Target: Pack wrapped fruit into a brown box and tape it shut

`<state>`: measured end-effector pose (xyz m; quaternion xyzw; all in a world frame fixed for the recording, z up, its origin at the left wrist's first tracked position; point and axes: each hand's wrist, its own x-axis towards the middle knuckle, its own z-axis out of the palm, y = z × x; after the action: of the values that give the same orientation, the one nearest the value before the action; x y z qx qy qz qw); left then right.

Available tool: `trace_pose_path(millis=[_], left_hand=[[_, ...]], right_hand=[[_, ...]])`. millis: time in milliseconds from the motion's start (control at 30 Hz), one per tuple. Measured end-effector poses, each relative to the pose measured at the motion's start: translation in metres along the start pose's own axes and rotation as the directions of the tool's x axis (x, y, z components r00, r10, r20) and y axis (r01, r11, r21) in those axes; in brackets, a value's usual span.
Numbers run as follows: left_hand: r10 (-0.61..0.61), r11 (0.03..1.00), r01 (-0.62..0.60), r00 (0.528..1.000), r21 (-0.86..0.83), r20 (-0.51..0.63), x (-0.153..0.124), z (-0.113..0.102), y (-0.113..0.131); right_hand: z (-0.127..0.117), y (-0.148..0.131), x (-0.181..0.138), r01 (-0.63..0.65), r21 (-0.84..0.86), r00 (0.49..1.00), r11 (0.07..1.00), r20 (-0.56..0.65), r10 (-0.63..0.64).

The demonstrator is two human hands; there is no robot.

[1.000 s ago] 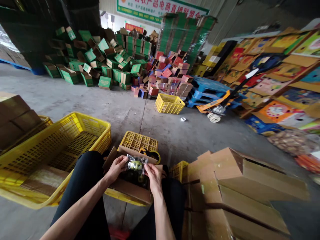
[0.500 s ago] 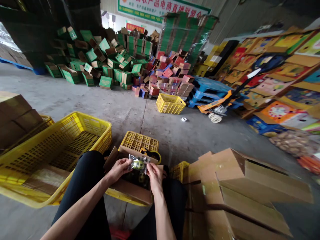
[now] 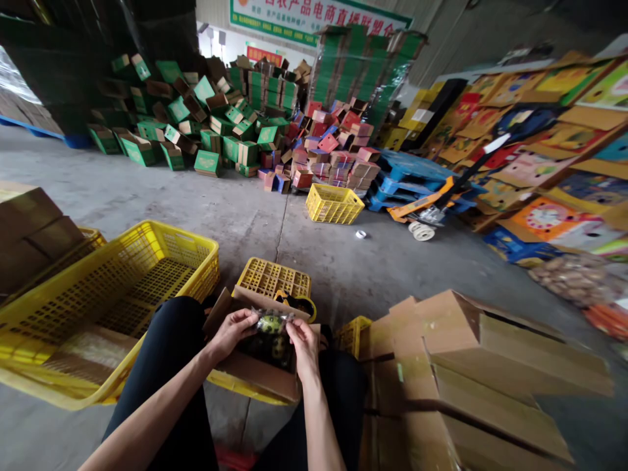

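Note:
A small clear plastic bag [image 3: 271, 320] with something green inside, perhaps fruit, hangs between my two hands. My left hand [image 3: 236, 330] pinches its left end, and my right hand [image 3: 303, 340] pinches the right end. Just below is an open cardboard box [image 3: 262, 371], its flaps spread, with dark greenish packed items inside that I cannot make out clearly. The box rests on an upturned yellow crate [image 3: 275, 276] between my knees. Behind the box's far flap lies a yellow and black tape dispenser [image 3: 297, 302].
A large yellow crate [image 3: 196, 265] stands at my left, holding a piece of cardboard. Stacked brown cartons [image 3: 471, 340] are close on my right. Farther off are a small yellow crate [image 3: 335, 204], a tape roll [image 3: 360, 234], an orange pallet jack [image 3: 426, 203] and heaped green boxes [image 3: 209, 162].
The bag has turned in my fingers; its green contents look rounder and it glints less. More of the box's dark contents shows beneath it. Both hands stay almost where they were.

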<state>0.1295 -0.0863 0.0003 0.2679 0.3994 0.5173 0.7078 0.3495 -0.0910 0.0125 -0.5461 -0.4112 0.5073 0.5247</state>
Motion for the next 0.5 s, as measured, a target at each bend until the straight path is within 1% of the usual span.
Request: trace_pose_path(millis=[133,333,500], left_hand=[[-0.042,0.999,0.042,0.999,-0.016,0.011,0.0007,-0.0007,-0.002],[-0.119,0.992,0.12,0.993,-0.043,0.027,0.0013,-0.0021,-0.0029],[-0.119,0.991,0.12,0.993,-0.054,0.011,0.0037,-0.0023,-0.0032]], right_hand=[[0.0002,0.0016,0.0001,0.002,-0.001,1.0,1.0,-0.018,-0.002],[0.0012,0.0015,0.0004,0.007,0.037,1.0,0.999,-0.002,-0.007],[0.0019,0.001,-0.0002,0.012,0.067,1.0,0.998,0.015,-0.013]])
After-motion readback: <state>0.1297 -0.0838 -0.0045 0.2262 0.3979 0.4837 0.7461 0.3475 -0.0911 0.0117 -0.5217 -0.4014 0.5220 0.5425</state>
